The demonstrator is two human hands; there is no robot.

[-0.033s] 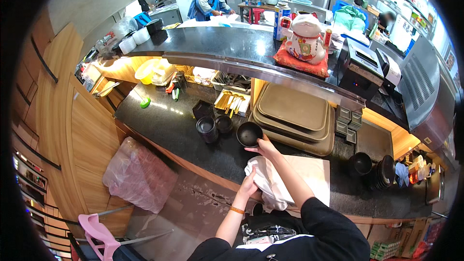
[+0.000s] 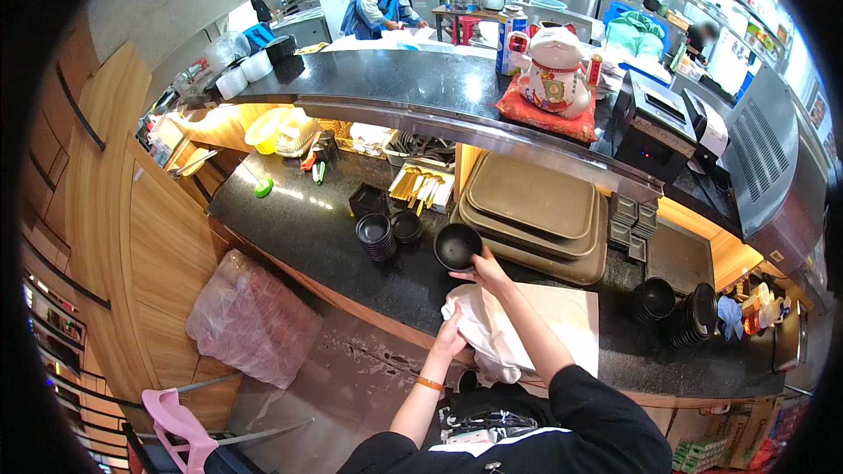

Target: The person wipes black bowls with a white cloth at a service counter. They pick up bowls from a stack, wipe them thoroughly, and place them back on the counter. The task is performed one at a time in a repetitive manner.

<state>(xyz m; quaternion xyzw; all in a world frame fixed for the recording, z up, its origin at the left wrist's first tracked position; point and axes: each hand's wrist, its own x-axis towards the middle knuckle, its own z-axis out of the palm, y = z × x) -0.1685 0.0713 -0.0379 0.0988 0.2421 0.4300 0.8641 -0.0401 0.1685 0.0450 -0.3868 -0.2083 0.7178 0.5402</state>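
My right hand (image 2: 489, 269) grips a round black bowl (image 2: 457, 248) by its right rim, above the dark counter. The hollow of the bowl faces up and looks bare inside. Closer to my body, my left hand (image 2: 450, 334) is closed on a white cloth (image 2: 488, 326), which drapes over the counter's front edge and a pale beige sheet or board (image 2: 566, 320). Left of the held bowl stand a stack of small black bowls (image 2: 376, 239) and a lower black stack (image 2: 407, 227). More black bowls (image 2: 654, 298) and a tilted stack (image 2: 693, 318) are at the right.
Brown trays (image 2: 534, 197) lie stacked behind the bowl, beside a box of gold-coloured spoons (image 2: 421, 186). A raised dark ledge (image 2: 386, 79) carries a cat figurine (image 2: 555, 70) and a black printer (image 2: 654, 123). Beyond it a person (image 2: 379, 4) works. A plastic-wrapped bundle (image 2: 255, 320) rests on the floor.
My right hand and the bowl have shifted slightly to the right and toward me. My left hand stays on the cloth, almost unmoved.
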